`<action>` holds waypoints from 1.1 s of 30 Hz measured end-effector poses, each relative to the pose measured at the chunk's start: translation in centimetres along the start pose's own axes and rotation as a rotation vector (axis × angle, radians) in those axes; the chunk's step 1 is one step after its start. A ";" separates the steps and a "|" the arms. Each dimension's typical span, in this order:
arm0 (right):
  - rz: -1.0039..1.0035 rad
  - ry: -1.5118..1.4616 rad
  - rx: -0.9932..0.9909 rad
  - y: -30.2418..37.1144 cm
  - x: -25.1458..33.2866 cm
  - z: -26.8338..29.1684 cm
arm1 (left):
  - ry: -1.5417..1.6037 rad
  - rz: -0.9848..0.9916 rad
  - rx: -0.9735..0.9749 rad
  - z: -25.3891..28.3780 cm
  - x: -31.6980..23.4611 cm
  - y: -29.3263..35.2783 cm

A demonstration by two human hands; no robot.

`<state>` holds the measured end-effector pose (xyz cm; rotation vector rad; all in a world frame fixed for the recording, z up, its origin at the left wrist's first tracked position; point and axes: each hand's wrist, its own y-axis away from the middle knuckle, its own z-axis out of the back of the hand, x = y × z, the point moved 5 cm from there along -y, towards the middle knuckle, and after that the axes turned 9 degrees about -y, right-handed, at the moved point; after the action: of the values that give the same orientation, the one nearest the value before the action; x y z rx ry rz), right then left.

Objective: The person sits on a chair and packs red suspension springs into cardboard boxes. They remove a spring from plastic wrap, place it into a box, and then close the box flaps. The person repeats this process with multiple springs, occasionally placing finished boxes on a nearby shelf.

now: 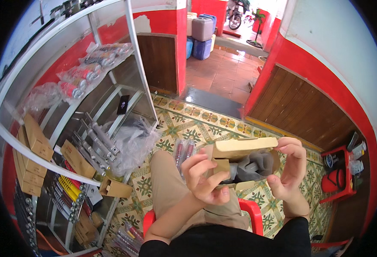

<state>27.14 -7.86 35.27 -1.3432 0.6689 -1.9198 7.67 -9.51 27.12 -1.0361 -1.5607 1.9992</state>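
Note:
A small cardboard box (pixel 244 147) is in front of my lap, its top open and a pale flap raised along the far side. Inside lie grey metal-looking parts (pixel 252 167) partly wrapped in clear plastic; their kind is hard to make out. My left hand (pixel 205 177) is at the box's left end, fingers apart and bent, near a short brown side flap (pixel 222 166). Around the right end curves my right hand (pixel 292 167), its fingertips by the raised flap's corner and its thumb apart. Neither hand visibly grips anything. What supports the box underneath is hidden.
A metal shelf (pixel 141 73) at left holds bagged shock absorbers (pixel 86 75), cardboard boxes (pixel 30 158) and a phone (pixel 122 105). Bagged shock absorbers (pixel 184 152) lie on the patterned floor beyond my knee. A red stool (pixel 342 175) stands at right; a doorway opens ahead.

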 end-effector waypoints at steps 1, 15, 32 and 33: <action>0.015 -0.050 -0.025 0.5 -0.6 0.1 | -0.032 -0.013 0.016 0.1 -0.1 -0.1; 0.224 0.199 -0.022 1.8 -2.4 3.5 | 0.323 -0.139 0.298 -2.3 -1.2 -4.8; 0.138 0.102 0.032 -0.5 -2.2 5.7 | 0.236 -0.246 0.585 -5.6 -3.4 -6.0; 0.150 0.120 0.070 -0.9 -1.3 5.4 | 0.229 -0.236 0.583 -5.3 -3.2 -5.8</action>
<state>32.30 -6.44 36.94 -1.1100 0.7332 -1.8960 13.03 -6.58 33.08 -0.7672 -0.8520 1.9131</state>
